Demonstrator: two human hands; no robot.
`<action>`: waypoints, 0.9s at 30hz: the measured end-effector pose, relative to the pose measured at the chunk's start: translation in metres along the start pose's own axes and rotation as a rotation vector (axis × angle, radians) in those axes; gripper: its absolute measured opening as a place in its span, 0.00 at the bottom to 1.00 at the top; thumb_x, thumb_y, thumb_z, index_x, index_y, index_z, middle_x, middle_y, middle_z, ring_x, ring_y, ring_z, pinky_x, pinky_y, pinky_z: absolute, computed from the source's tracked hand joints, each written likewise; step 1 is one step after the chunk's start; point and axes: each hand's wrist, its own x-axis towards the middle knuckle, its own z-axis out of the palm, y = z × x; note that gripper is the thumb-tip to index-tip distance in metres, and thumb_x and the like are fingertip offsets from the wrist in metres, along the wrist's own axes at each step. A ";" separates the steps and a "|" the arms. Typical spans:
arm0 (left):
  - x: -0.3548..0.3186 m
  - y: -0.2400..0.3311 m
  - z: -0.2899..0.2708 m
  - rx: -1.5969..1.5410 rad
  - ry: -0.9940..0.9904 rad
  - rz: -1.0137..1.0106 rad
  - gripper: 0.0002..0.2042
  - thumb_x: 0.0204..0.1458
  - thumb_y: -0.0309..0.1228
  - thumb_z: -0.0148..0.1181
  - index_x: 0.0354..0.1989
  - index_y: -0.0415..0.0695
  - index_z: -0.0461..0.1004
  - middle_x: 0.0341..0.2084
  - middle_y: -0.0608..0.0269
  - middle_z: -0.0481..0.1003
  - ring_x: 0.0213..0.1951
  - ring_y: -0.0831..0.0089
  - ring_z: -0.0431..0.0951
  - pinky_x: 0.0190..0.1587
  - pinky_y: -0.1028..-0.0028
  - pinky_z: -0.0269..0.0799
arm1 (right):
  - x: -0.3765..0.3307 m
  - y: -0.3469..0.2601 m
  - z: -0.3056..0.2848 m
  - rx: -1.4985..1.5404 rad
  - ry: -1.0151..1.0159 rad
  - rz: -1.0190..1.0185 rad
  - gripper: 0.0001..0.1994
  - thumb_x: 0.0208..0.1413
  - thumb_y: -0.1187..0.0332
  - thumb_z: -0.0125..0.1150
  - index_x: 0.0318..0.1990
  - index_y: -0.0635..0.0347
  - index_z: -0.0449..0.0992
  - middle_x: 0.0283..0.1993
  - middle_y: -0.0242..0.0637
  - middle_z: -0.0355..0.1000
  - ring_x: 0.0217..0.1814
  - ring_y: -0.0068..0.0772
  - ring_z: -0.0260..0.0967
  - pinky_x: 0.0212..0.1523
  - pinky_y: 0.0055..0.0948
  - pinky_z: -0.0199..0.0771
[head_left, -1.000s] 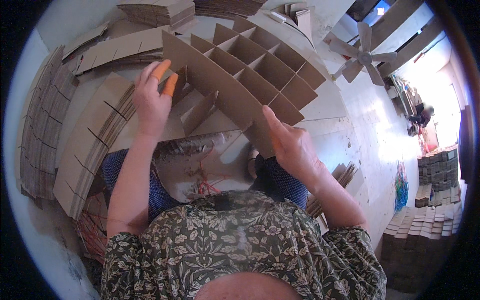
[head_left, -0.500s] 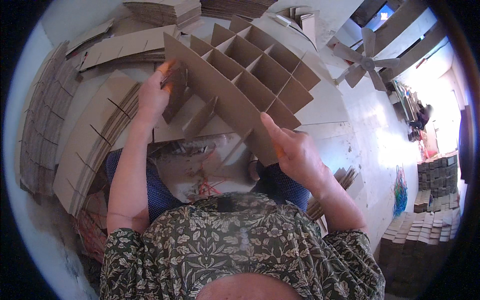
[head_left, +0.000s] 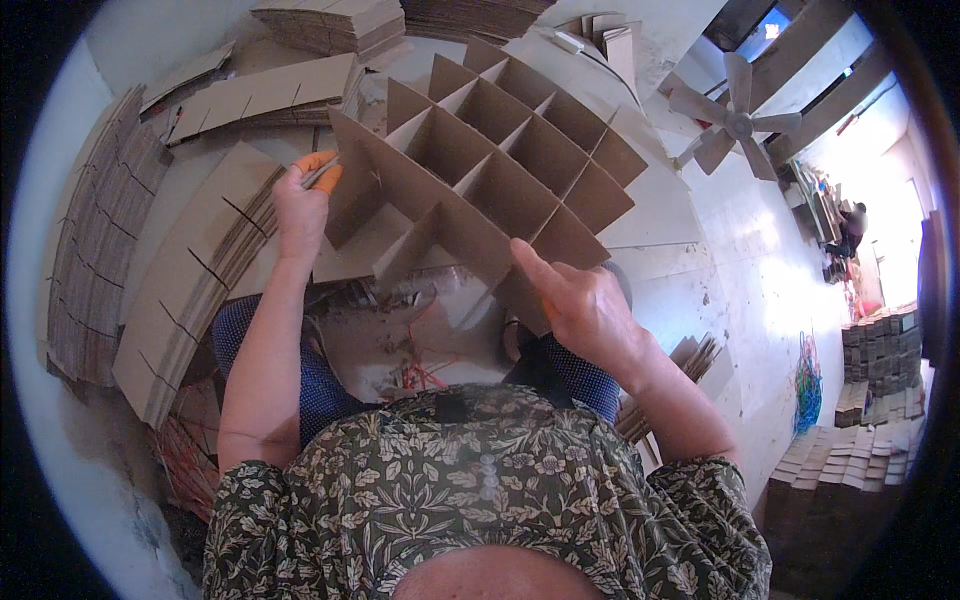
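Observation:
A brown cardboard grid divider [head_left: 480,215] of interlocked slotted strips stands tilted in front of me, its square cells facing up. My right hand [head_left: 590,305] grips its near right edge, index finger stretched along the board and the other fingers curled under. At the divider's left end, my left hand [head_left: 303,195] is closed in a pinch, orange covers on its fingertips. A thin, pale edge shows between those fingers, seemingly cardboard of the divider. Beside my left forearm leans a stack of slotted cardboard strips [head_left: 195,285].
More slotted strips [head_left: 265,95] lie on the white table [head_left: 650,275] at the far left, with another stack [head_left: 100,240] against the wall. A fan [head_left: 738,125] stands at the far right. Cardboard piles [head_left: 845,470] and a distant person [head_left: 848,230] are at right.
The divider's nearest long strip has come down among the crossing strips, and more of the near cells show. My left hand has shifted slightly left and down; my right hand has barely moved.

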 end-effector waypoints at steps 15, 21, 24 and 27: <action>-0.048 0.040 0.041 -0.217 -0.268 -0.192 0.23 0.60 0.41 0.51 0.59 0.41 0.65 0.51 0.60 0.70 0.53 0.72 0.69 0.57 0.74 0.59 | -0.013 0.109 0.054 0.040 0.668 0.534 0.24 0.54 0.63 0.62 0.55 0.64 0.67 0.46 0.50 0.73 0.44 0.53 0.72 0.49 0.42 0.70; -0.112 0.051 0.105 -0.438 -0.692 -0.059 0.30 0.62 0.47 0.42 0.68 0.43 0.49 0.62 0.58 0.59 0.62 0.69 0.58 0.64 0.69 0.49 | 0.025 0.035 0.057 0.567 0.194 0.597 0.40 0.45 0.53 0.69 0.60 0.70 0.58 0.41 0.58 0.73 0.44 0.44 0.74 0.45 0.36 0.72; -0.129 0.053 0.125 -0.464 -0.804 -0.069 0.31 0.62 0.49 0.39 0.68 0.43 0.48 0.62 0.57 0.58 0.63 0.67 0.57 0.65 0.67 0.47 | 0.006 0.063 0.054 0.903 0.289 0.586 0.33 0.47 0.69 0.64 0.60 0.70 0.60 0.41 0.50 0.74 0.42 0.34 0.73 0.43 0.30 0.73; -0.126 0.004 0.114 -0.235 -0.752 0.012 0.25 0.62 0.41 0.46 0.64 0.42 0.56 0.57 0.55 0.66 0.59 0.67 0.64 0.61 0.69 0.55 | -0.030 0.077 0.026 1.132 0.392 0.708 0.27 0.46 0.80 0.58 0.58 0.70 0.64 0.42 0.43 0.75 0.43 0.29 0.71 0.44 0.28 0.72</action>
